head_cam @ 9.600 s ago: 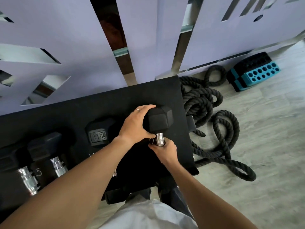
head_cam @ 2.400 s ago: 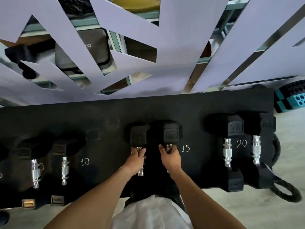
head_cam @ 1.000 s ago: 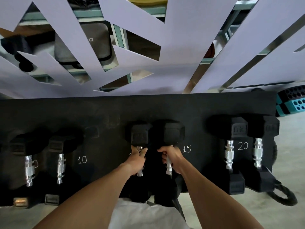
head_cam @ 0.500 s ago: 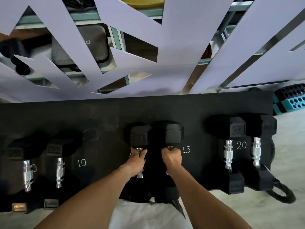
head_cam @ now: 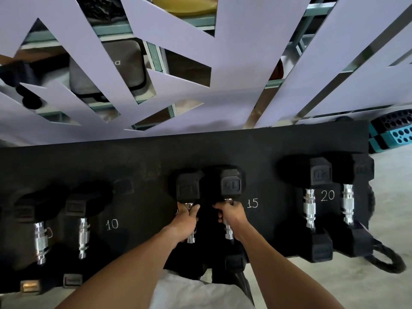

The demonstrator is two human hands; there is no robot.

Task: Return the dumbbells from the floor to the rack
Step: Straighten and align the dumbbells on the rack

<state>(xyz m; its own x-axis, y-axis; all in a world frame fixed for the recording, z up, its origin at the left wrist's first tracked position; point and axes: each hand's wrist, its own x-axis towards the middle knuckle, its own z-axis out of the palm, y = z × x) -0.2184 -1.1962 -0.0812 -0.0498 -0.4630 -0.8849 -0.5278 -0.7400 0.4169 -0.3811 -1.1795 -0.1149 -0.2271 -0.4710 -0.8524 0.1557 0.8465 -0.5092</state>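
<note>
Two black hex dumbbells lie side by side on the black rack (head_cam: 200,150), beside the chalked number 15. My left hand (head_cam: 186,219) is closed around the chrome handle of the left 15 dumbbell (head_cam: 188,186). My right hand (head_cam: 230,214) grips the handle of the right 15 dumbbell (head_cam: 231,181) just below its far head. Both dumbbells rest on the rack surface, with their near heads hanging at the rack's front edge.
A pair of 20 dumbbells (head_cam: 321,175) lies at the right end of the rack, and a pair of 10 dumbbells (head_cam: 82,237) at the left. A coiled black rope (head_cam: 383,262) shows on the floor at right. Teal and black blocks (head_cam: 392,134) sit by the wall.
My right hand has slid up the handle toward the far head of the right 15 dumbbell. The left hand keeps its grip, and both dumbbells stay where they were.
</note>
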